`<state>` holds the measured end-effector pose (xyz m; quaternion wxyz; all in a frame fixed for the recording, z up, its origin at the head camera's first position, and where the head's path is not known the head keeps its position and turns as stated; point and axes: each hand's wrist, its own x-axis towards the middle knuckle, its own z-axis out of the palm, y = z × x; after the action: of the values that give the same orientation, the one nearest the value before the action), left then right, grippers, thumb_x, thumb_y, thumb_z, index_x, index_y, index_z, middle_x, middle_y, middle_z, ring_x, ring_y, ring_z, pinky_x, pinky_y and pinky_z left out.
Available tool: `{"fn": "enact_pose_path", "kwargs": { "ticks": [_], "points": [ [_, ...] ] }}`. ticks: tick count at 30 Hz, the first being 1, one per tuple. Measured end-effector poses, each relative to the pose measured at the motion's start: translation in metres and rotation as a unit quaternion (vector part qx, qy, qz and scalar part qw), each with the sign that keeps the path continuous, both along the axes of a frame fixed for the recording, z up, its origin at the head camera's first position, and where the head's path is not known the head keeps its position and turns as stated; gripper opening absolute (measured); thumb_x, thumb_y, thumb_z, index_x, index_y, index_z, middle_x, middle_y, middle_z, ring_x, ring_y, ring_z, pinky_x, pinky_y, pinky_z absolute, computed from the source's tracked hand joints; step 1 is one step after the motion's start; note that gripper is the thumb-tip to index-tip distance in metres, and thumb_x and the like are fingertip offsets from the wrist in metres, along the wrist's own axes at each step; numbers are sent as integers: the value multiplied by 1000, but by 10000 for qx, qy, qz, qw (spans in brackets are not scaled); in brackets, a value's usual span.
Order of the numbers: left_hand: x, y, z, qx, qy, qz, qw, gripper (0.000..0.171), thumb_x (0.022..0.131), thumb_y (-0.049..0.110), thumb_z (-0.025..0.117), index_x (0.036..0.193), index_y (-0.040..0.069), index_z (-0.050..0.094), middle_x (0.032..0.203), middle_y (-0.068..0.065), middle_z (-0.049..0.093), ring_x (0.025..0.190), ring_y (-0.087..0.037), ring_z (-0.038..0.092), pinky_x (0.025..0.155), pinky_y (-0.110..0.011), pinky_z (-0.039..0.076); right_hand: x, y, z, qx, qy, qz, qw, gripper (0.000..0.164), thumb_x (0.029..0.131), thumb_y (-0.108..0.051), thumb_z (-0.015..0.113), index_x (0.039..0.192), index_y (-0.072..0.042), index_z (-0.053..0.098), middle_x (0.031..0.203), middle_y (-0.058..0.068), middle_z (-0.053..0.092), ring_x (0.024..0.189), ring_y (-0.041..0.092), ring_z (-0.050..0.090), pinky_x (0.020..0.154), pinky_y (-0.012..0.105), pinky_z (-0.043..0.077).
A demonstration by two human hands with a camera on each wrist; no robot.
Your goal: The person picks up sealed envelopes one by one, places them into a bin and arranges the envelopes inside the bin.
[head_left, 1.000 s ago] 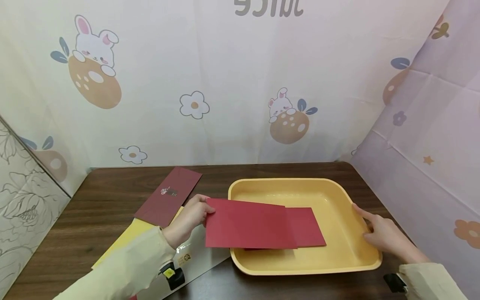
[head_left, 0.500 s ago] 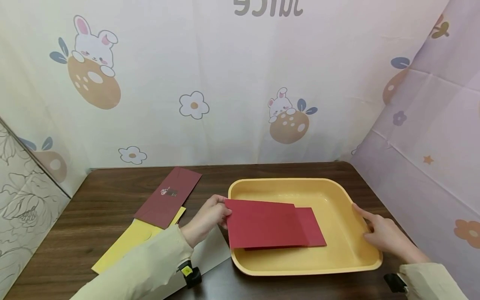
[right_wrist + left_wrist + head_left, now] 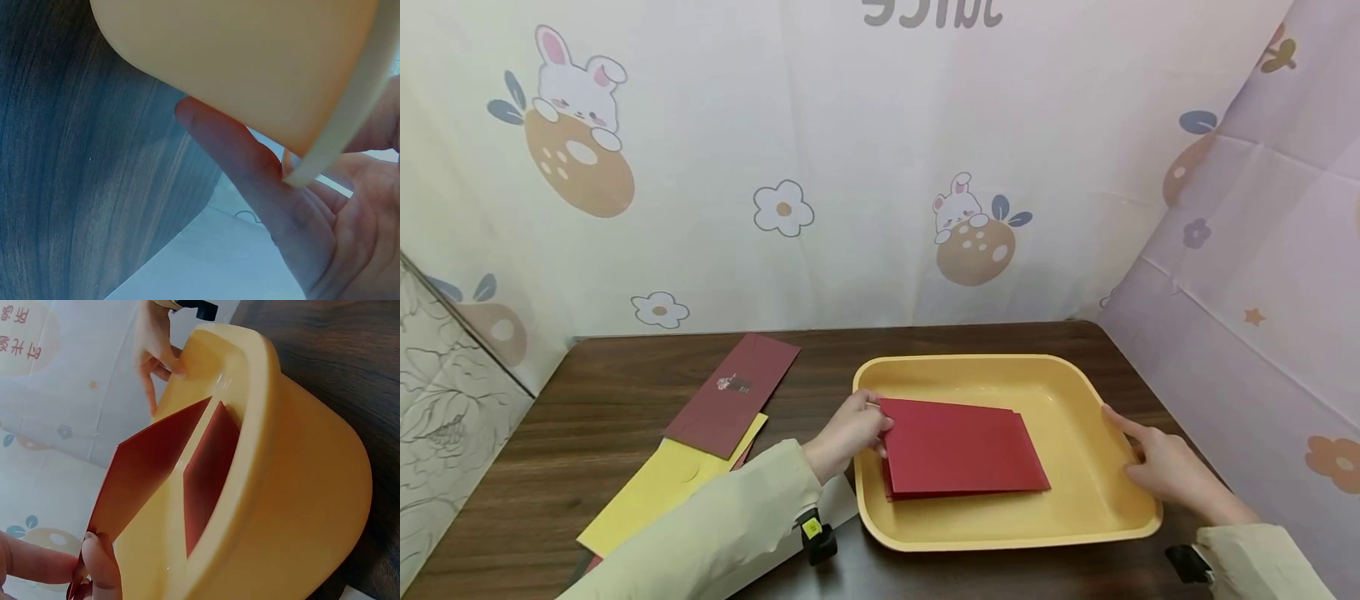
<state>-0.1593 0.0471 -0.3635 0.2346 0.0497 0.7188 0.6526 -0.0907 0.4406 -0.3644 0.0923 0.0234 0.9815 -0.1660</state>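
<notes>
My left hand (image 3: 853, 429) pinches the left end of a plain red envelope (image 3: 962, 450) between thumb and fingers, above the yellow plastic tray (image 3: 1000, 537). In the left wrist view the held envelope (image 3: 150, 469) stands tilted, its far end low over the tray. A second red envelope (image 3: 209, 475) lies inside the tray, mostly covered by the held one in the head view. At the tray's right side my right hand (image 3: 1172, 467) grips the rim, thumb on the inner side. The right wrist view shows a finger (image 3: 219, 134) against the tray's outer wall.
Left of the tray a maroon envelope (image 3: 733, 396) with a small print overlaps a yellow envelope (image 3: 662, 492). A pale sheet (image 3: 838, 504) lies partly under the left sleeve (image 3: 730, 517). A patterned curtain (image 3: 850, 125) hangs behind the dark wooden table (image 3: 617, 375).
My left hand has moved right with the red envelope, bringing it further over the tray until it nearly covers the envelope inside. The right hand has stayed at the rim.
</notes>
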Motion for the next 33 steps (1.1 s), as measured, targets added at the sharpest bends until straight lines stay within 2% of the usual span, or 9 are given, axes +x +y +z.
{"fn": "enact_pose_path", "kwargs": {
  "ticks": [7, 14, 17, 22, 25, 29, 33],
  "points": [
    [-4, 9, -3, -25, -2, -13, 10000, 34, 88, -3, 47, 121, -10, 41, 89, -16, 63, 47, -12, 48, 54, -24, 48, -1, 1, 2, 26, 20, 56, 10000, 77, 75, 0, 56, 146, 4, 27, 66, 5, 57, 47, 15, 40, 47, 26, 36],
    [-3, 18, -5, -79, 96, 4, 9999, 31, 87, -3, 48, 118, -7, 41, 89, -18, 64, 47, -13, 49, 54, -27, 49, -1, 0, 1, 43, -34, 30, 10000, 77, 76, -1, 56, 147, 3, 27, 57, 3, 47, 46, 13, 36, 46, 26, 35],
    [-3, 20, -8, -125, 171, 51, 9998, 31, 86, -4, 48, 116, -7, 42, 89, -18, 63, 49, -13, 49, 55, -29, 51, -1, 0, 1, 23, -34, 42, 10000, 77, 76, -1, 56, 147, 3, 27, 57, 3, 47, 45, 12, 35, 46, 26, 35],
    [-7, 21, -11, -499, 402, 83, 9979, 34, 84, -6, 50, 116, -8, 41, 83, -16, 63, 53, -14, 52, 61, -35, 54, -2, 0, 2, -37, -43, 55, 10000, 77, 76, 0, 56, 147, 3, 26, 66, 6, 58, 46, 13, 38, 46, 26, 36],
    [-8, 19, -10, -976, 586, -44, 9935, 37, 83, -6, 48, 119, -7, 41, 72, -11, 59, 55, -16, 54, 61, -31, 51, -2, 1, 1, -22, -50, 60, 10000, 77, 76, -1, 56, 147, 3, 26, 68, 6, 58, 46, 14, 38, 47, 27, 37],
    [-8, 18, -7, -1624, 841, -389, 9824, 45, 83, -6, 46, 127, -6, 37, 63, -8, 52, 54, -19, 52, 55, -26, 41, -1, 1, 1, 38, 0, 74, 10000, 77, 76, -1, 56, 147, 3, 27, 61, 4, 51, 46, 12, 36, 47, 26, 36],
    [-9, 19, -6, -2136, 1069, -690, 9686, 52, 83, -6, 51, 132, -7, 33, 74, -12, 56, 64, -20, 53, 60, -30, 46, -1, 1, 0, 44, 61, 86, 9999, 77, 75, -1, 56, 146, 3, 28, 62, 3, 53, 45, 12, 36, 47, 26, 36]
  ]
}}
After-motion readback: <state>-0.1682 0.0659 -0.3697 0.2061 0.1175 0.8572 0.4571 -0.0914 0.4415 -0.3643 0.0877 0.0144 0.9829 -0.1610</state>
